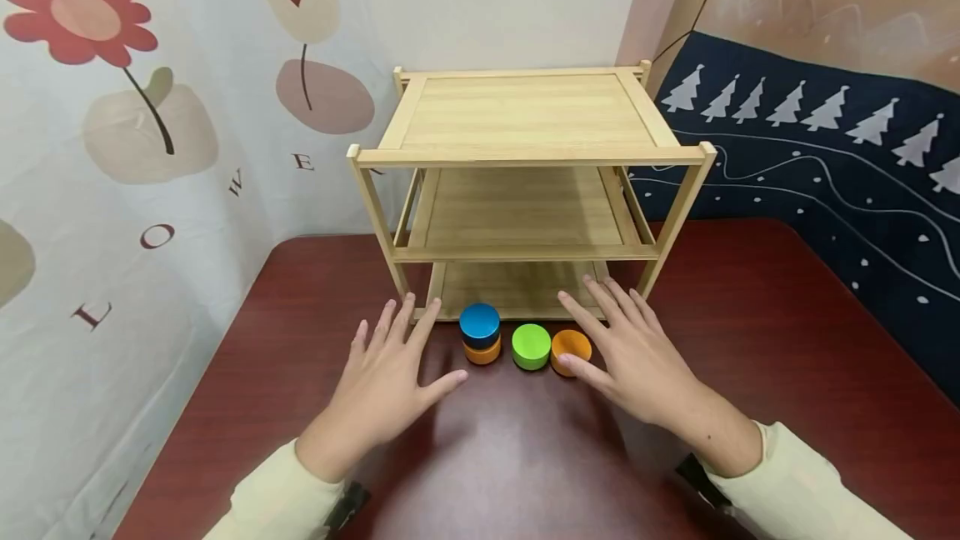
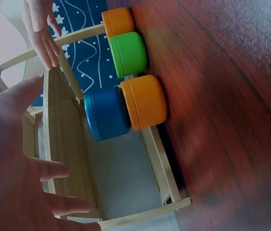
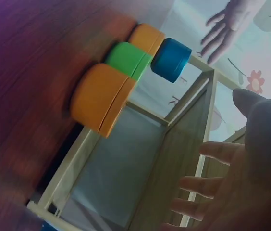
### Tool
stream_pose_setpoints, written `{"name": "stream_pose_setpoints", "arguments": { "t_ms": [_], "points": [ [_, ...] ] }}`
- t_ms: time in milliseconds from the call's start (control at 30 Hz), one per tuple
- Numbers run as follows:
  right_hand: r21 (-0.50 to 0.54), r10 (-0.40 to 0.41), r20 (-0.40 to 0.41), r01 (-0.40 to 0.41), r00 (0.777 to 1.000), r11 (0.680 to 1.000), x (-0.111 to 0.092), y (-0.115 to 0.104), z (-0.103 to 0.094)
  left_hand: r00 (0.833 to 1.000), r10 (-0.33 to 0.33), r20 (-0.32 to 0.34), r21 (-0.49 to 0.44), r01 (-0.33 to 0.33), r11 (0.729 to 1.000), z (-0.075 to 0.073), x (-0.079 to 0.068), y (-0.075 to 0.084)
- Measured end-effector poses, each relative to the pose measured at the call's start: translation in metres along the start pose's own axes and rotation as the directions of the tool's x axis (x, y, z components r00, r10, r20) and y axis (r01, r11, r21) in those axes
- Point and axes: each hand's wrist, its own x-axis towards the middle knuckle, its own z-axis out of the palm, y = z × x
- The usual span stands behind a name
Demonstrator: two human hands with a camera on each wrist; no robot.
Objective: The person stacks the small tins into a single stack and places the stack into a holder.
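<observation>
In the head view a blue round tin [image 1: 480, 324] sits stacked on an orange tin [image 1: 482, 352] in front of a wooden shelf [image 1: 525, 157]. Right of the stack are a green tin [image 1: 531, 347] and a second orange tin [image 1: 572, 352], side by side. My left hand [image 1: 390, 382] hovers left of the stack, fingers spread and holding nothing. Over the right end of the row my right hand [image 1: 633, 357] is spread too, its thumb overlapping the second orange tin in this view. Both wrist views show the tins with lid seams, apart from the fingers.
The three-tier shelf stands on a dark red table [image 1: 480, 473] behind the tins, its bottom board [image 1: 517, 286] close to them. A pale cloth with flower prints [image 1: 225, 65] hangs at the back and left. A dark cloth with white trees [image 1: 825, 157] hangs at the right.
</observation>
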Motion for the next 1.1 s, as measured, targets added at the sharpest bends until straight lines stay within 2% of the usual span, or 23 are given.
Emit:
{"name": "stream_pose_setpoints", "arguments": {
  "t_ms": [167, 300, 467, 633, 833, 1100],
  "points": [
    [0.063, -0.014, 0.019, 0.013, 1.000, 0.998, 0.002, -0.001, 0.000, 0.999, 0.030, -0.027, -0.029, -0.031, 0.999, 0.004, 0.005, 0.002],
    [0.115, -0.019, -0.005, 0.019, 1.000, 0.993, 0.008, -0.002, 0.002, 0.998, 0.035, -0.051, -0.101, -0.040, 0.994, 0.010, 0.015, 0.000],
    [0.172, -0.026, -0.050, 0.035, 0.998, 0.984, 0.016, -0.002, 0.008, 0.999, -0.018, 0.042, -0.218, 0.027, 0.976, 0.021, 0.029, 0.001],
    [0.187, -0.024, -0.044, 0.031, 0.999, 0.982, 0.016, 0.001, 0.015, 0.994, -0.031, 0.108, -0.286, 0.061, 0.956, 0.030, 0.038, 0.004],
    [0.193, -0.019, -0.039, 0.026, 0.999, 0.981, 0.017, 0.007, 0.021, 0.993, -0.016, 0.114, -0.321, 0.053, 0.946, 0.039, 0.045, 0.004],
    [0.205, -0.024, -0.023, 0.028, 0.999, 0.978, 0.018, 0.012, 0.026, 0.995, 0.030, 0.095, -0.376, 0.008, 0.927, 0.052, 0.052, 0.000]
  ]
}}
